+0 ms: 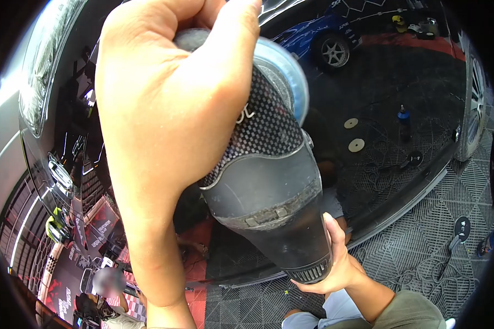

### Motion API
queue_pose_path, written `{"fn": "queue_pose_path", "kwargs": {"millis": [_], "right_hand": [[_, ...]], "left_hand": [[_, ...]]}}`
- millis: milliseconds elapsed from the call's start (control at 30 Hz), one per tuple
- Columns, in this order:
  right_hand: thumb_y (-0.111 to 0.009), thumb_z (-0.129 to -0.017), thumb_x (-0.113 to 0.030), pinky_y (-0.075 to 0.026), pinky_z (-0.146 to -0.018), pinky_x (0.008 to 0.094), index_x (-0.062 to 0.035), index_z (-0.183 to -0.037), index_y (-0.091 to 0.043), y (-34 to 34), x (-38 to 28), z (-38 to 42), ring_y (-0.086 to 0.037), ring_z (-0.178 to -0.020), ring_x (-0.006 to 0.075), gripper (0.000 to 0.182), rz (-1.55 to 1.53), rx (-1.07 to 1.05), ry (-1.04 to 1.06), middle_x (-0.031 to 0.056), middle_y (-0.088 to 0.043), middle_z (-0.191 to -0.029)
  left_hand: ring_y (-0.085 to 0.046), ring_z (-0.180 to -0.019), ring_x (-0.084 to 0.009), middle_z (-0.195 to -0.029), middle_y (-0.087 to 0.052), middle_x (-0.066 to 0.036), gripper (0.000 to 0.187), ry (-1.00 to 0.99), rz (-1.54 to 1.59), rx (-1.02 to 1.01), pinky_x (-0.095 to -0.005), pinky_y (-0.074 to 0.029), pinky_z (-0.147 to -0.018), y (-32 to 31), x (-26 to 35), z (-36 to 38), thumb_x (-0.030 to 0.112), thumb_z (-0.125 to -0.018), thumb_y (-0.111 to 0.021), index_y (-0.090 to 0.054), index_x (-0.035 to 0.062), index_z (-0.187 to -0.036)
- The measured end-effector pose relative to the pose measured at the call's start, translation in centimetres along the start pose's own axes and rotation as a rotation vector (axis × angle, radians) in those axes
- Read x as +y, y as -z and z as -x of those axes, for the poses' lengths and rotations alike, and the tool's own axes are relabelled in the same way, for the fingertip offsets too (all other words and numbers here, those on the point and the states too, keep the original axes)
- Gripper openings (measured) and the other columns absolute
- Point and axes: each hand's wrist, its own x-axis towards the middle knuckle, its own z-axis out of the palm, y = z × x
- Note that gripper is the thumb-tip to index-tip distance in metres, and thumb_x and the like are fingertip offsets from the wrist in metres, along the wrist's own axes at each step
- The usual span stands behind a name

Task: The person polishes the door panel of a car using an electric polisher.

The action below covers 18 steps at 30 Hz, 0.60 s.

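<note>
My left hand [164, 104] is wrapped over the head of a black polisher [260, 192] with a checkered carbon-look cover. Lower right, my right hand [340, 263] grips the vented rear end of its body. A pale blue backing plate [291, 77] shows at the polisher's head, beyond my left thumb. The head overlaps a glossy black car panel [389, 88] in this view. The pad's working face is hidden behind my left hand and the tool.
A headlight [38, 82] lies at the left and a wheel [475, 104] at the right. The grey tiled floor [417, 233] carries a coiled cord [433, 274] and a round black pad [462, 227]. A person [110, 290] shows lower left. The panel reflects a blue car.
</note>
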Motion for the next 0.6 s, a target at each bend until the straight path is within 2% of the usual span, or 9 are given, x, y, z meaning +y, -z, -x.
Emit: {"fn": "queue_pose_path", "kwargs": {"millis": [233,500,600], "right_hand": [[-0.083,-0.056,0.004,-0.025,-0.112,0.0384,-0.0075,-0.15,-0.007,0.8,0.6,0.5,-0.029,-0.138,0.0259,0.121,-0.058,-0.019,0.023,0.0136,-0.02,-0.149],[-0.082,-0.059,0.003,-0.024,-0.113,0.0385,-0.0076,-0.15,-0.006,1.3,-0.6,-0.2,-0.028,-0.139,0.0254,0.12,-0.015,0.005,0.04,0.0138,-0.023,-0.149],[-0.082,-0.059,0.003,-0.025,-0.113,0.0384,-0.0076,-0.15,-0.005,1.2,-0.4,0.0,-0.029,-0.139,0.0252,0.12,-0.052,0.017,0.045,0.0138,-0.025,-0.149]], "left_hand": [[-0.039,-0.058,-0.0016,-0.062,-0.052,0.003,0.027,-0.014,0.025,-0.032,-0.0189,-0.029,-0.054,-0.9,0.4,-0.6,0.018,-0.09,-0.064,-0.06,-0.0008,-0.07],[-0.037,-0.057,-0.0013,-0.061,-0.05,0.004,0.029,-0.02,0.065,-0.098,-0.0192,-0.027,-0.053,-1.3,1.3,-1.5,0.019,-0.09,-0.064,-0.06,-0.0006,-0.069],[-0.037,-0.057,-0.0012,-0.06,-0.049,0.004,0.029,-0.001,0.113,-0.183,-0.0193,-0.027,-0.053,-1.5,1.7,-1.5,0.019,-0.09,-0.064,-0.059,-0.0005,-0.068]]}}
